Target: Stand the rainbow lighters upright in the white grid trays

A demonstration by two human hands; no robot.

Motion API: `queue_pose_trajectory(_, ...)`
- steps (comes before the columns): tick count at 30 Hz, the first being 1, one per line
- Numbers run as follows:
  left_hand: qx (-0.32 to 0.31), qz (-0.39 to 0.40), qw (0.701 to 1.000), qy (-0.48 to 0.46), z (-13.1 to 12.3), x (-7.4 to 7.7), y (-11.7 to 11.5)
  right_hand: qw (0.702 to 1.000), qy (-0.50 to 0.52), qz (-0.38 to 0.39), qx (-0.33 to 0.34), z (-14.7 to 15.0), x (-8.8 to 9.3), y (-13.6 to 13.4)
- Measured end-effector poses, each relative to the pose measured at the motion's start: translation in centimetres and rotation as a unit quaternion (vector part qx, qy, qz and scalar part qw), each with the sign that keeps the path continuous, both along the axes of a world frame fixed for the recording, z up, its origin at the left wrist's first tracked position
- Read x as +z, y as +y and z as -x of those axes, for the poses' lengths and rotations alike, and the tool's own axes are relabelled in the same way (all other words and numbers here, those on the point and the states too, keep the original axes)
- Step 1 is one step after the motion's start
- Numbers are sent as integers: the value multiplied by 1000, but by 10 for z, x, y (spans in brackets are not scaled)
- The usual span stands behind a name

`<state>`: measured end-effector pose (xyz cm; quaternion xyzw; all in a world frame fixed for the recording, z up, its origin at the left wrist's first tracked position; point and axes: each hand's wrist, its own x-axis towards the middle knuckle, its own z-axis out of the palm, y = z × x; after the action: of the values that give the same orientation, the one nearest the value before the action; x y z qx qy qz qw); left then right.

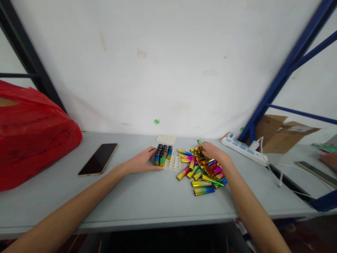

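Observation:
My left hand point(143, 161) curves around the left end of a white tray with round holes point(174, 163), thumb along the front and fingers at the back. Several shiny, colour-graded lighters point(161, 158) stand upright with dark ends up in the tray's left part; holes at its right show no lighters. My right hand point(212, 151) is over a loose pile of lighters point(207, 167) to the right of the tray. Its fingers are bent and pinched; a green-ended lighter point(199, 142) sticks out past them. The fingertips are partly hidden.
Behind the tray lies a second white holed tray point(166, 139) near the wall. To the left are a phone point(99, 160) and a red plastic bag point(34, 133). A power strip point(244, 150) with cables lies right, near a cardboard box point(280, 135). Another person's hand point(329, 160) shows far right.

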<state>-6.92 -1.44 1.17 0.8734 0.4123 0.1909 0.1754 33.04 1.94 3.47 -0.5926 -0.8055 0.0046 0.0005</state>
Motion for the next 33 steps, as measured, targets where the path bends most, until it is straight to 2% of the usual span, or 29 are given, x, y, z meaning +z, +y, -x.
queue_pose_trajectory(7, 7, -18, 1000, -6, 0, 0, 0, 998, 37, -19, 37, -1, 13, -6)
queue_pose_trajectory(15, 3, -20, 1000, -2, 2, -1, 1, 993, 79, -6, 86, 1, 15, -6)
queue_pose_trajectory(21, 5, -14, 1000, -2, 1, 1, 0, 990, 105, -3, 92, 3, 18, -9)
queue_pose_trajectory(25, 5, -16, 1000, -9, 1, 1, 0, 984, 148, 10, 96, 4, 22, -11)
queue_pose_trajectory(29, 2, -12, 1000, -4, 3, -2, 1, 976, 199, -27, 82, 5, 21, -12)
queue_pose_trajectory(33, -10, -10, 1000, -7, 5, -7, 4, 945, 312, -78, 63, 12, 14, -7)
